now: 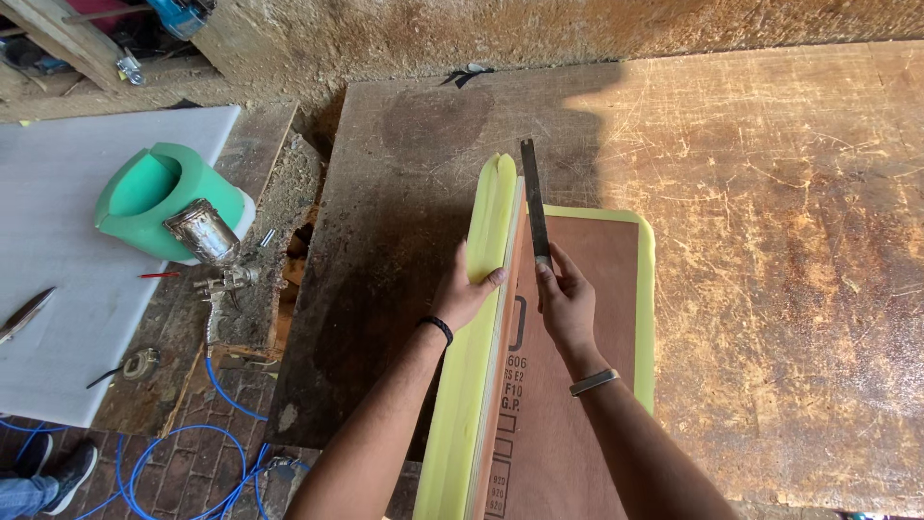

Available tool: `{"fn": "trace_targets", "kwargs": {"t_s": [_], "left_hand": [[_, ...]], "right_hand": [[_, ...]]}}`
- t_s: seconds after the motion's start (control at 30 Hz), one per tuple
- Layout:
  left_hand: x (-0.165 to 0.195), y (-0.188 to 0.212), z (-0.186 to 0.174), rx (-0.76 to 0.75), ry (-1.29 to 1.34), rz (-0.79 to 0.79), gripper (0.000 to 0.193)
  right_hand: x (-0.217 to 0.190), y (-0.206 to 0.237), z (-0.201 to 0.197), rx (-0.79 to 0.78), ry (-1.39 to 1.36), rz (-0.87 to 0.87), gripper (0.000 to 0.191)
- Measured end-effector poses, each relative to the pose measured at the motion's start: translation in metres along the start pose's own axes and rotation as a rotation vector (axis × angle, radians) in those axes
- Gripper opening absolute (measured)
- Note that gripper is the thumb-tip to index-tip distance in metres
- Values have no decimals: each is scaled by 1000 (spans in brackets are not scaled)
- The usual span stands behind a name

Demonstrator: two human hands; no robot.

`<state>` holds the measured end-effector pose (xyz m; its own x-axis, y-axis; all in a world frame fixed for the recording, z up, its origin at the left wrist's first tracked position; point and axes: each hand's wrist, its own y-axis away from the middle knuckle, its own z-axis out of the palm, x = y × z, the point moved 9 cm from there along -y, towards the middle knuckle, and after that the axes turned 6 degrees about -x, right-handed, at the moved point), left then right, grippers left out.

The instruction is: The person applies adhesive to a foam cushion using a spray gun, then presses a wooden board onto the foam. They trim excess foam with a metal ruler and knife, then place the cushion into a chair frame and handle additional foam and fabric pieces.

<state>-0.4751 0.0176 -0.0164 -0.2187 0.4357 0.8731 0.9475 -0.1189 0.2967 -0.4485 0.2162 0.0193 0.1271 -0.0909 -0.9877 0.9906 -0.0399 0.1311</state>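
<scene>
Head view: left hand (467,289) flat, fingers spread, pressing yellow foam (478,318) folded up against board (563,404) edge. Right hand (566,300) pinches a dark blade (534,202), possibly a hacksaw blade. Scratched wooden bench (770,241); spray gun (214,260) and green foam (154,197) left.

Printed marking (508,385): one block of dark stamped characters and small squares, set along the left edge of the reddish-brown plywood board (568,404). No packages, signs or screens are seen.
</scene>
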Motion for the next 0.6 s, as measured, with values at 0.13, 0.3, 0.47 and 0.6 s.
{"fn": "trace_targets", "kwargs": {"t_s": [0.13, 0.3, 0.47, 0.6], "left_hand": [[6, -6, 0, -10, 10, -22, 120], [15, -1, -6, 19, -34, 81, 130], [17, 1, -9, 38, -58, 71, 134], [18, 1, -8, 41, -75, 13, 134]], "right_hand": [[12, -47, 3, -30, -7, -11, 47], [17, -105, 20, -75, 36, 26, 46], [-6, -104, 26, -106, 283, -4, 43], [-17, -51, 10, -119, 361, -132, 43]]}}
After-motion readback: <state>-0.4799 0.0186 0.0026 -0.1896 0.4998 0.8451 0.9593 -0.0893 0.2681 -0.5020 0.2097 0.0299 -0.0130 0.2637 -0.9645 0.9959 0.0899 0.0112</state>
